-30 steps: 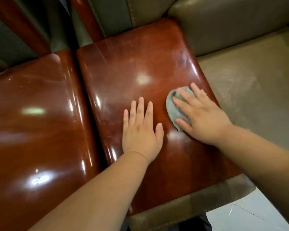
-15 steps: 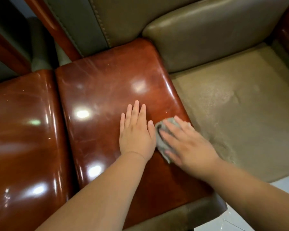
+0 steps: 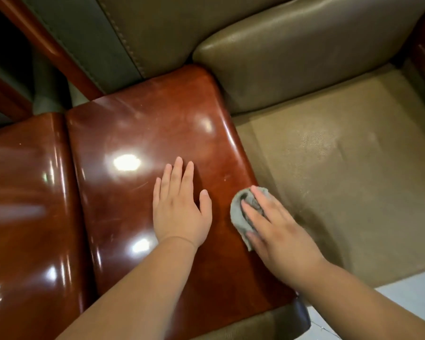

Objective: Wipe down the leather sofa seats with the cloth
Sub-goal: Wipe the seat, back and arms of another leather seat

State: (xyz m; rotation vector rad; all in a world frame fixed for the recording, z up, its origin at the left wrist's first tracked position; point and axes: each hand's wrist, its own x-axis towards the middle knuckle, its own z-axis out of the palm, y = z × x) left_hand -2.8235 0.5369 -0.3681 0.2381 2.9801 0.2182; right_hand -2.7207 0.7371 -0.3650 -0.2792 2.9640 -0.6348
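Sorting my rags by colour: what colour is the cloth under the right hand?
Grey, a plain cloth with no pattern, seen in the head view under the right hand.

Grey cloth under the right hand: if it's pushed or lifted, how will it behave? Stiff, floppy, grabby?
Likely floppy: the grey cloth lies bunched in folds under the right hand, so it would sag if lifted. Probably light, as flat fingers alone pin it. It should slide easily on the glossy brown panel, perhaps dragging more on the matte olive seat.
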